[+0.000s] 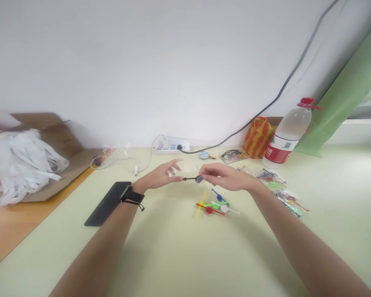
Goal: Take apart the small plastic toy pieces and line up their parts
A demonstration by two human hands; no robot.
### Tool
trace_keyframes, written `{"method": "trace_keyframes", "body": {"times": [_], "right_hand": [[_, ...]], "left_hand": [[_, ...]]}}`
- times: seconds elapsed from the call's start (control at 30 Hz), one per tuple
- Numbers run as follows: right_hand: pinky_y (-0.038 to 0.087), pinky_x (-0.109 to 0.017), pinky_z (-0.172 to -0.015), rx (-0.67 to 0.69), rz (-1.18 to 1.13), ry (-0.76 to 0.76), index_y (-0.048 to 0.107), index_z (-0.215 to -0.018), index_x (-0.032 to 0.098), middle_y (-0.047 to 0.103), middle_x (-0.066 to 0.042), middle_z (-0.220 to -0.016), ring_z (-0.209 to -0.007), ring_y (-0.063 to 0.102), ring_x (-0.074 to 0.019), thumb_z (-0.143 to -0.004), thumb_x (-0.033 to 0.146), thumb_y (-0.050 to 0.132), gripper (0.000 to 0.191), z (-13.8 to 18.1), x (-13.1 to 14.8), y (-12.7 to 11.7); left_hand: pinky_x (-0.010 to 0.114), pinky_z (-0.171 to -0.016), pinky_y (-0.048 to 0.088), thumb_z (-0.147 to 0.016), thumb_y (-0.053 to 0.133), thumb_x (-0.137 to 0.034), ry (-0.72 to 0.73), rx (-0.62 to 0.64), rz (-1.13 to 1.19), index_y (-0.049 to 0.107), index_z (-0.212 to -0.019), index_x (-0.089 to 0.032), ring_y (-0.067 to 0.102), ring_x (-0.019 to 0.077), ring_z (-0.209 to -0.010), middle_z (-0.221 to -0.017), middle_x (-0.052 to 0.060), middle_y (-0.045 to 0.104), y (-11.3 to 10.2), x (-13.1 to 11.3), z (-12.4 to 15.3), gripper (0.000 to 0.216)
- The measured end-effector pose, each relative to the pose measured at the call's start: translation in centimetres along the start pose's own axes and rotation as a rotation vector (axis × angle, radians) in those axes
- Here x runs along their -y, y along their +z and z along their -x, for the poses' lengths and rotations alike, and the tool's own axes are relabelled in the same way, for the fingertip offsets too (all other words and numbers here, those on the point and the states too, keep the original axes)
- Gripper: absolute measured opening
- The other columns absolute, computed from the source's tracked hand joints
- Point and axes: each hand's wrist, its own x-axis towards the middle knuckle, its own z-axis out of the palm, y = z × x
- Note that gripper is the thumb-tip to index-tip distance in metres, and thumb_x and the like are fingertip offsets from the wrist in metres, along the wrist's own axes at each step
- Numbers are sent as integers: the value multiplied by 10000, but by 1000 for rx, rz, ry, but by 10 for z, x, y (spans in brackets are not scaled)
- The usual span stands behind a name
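Observation:
A black plastic arrow spinner [190,178] with a round hub is held up above the table, its arrowhead pointing left. My right hand [228,176] pinches it by the hub between thumb and fingers. On the other side, my left hand [160,175] has its fingers apart, with the thumb at the arrowhead's tip; whether it touches cannot be made out. Just below lies a small pile of similar spinners: a red one [209,210], a blue one [219,197], a white one [225,208], and yellow and green ones partly overlapped.
Clear bags of colored spinners [292,200] lie to the right. A large bottle [287,136] and striped bag [258,137] stand behind. A black phone-like slab [106,206] lies left, near white strips [24,161] on cardboard. A power strip [172,147] sits along the wall.

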Motion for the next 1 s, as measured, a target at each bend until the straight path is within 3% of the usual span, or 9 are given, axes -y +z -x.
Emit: {"method": "trace_keyframes", "body": {"times": [0.27, 0.43, 0.57, 1.0], "right_hand": [[386, -264, -622, -431, 110, 164, 636, -933, 207, 596, -2, -832, -698, 479, -156, -1016, 417, 463, 285, 3, -25, -17], [355, -261, -576, -381, 168, 170, 659, -867, 194, 572, 13, -731, -642, 459, -148, -986, 388, 496, 280, -1, -32, -14], [367, -258, -589, -324, 192, 147, 690, -932, 190, 600, 12, -759, -641, 472, -140, -963, 322, 509, 226, -2, -28, -8], [311, -255, -560, -349, 220, 114, 610, -1000, 215, 449, 82, -617, -576, 421, -130, -930, 300, 577, 116, -5, -28, 0]], "left_hand": [[396, -929, 540, -857, 693, -598, 68, 52, 54, 419, -1565, -338, 661, 239, -1031, -1311, 89, 666, 3, -14, 0, 803], [430, -936, 548, -896, 674, -523, 90, 191, 227, 462, -1539, -358, 681, 265, -1078, -1301, 99, 674, 7, -40, 4, 697], [435, -955, 543, -917, 654, -484, 95, 269, 290, 477, -1526, -387, 675, 260, -1107, -1301, 86, 679, 9, -53, 6, 642], [431, -1003, 513, -917, 657, -382, 102, 367, 394, 453, -1539, -380, 634, 244, -1117, -1333, 74, 647, 16, -51, 3, 655]]}}
